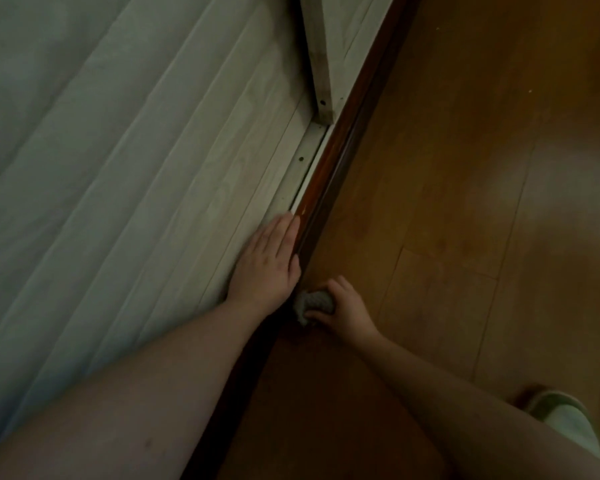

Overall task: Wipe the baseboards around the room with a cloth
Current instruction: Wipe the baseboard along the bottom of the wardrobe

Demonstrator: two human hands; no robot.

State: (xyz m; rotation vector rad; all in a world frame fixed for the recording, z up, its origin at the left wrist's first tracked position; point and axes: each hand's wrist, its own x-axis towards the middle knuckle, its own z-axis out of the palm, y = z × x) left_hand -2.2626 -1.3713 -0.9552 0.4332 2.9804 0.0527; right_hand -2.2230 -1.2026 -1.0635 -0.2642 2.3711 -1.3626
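Wiping is the step I read here, with the baseboard [321, 188] as my landmark: a dark reddish-brown strip running diagonally between the pale wood-grain wall panel [174, 174] and the wooden floor [465, 209].

My right hand [343, 308] sits on the floor side of the baseboard, low against its foot. Its fingers [340, 284] are curled round a bunched grey cloth [314, 304], thumb underneath, and the cloth's loose end touches the baseboard's face. My left hand [269, 263] lies flat on the wall panel just above the baseboard, fingers straight and close together, holding nothing; I judge it a brace for my lean.

Farther along the baseboard from the cloth, a pale upright panel [321, 64] meets the wall, and a whitish ledge with small holes runs along the baseboard's upper edge. A light slipper [565, 420] shows on the floor, well away from the baseboard.

How much of the room is done I cannot tell. The next move, as I judge it, calls for sliding the cloth along the baseboard toward that upright panel, keeping it pressed to the face and top lip, and shifting the bracing hand ahead so it does not block the stroke.
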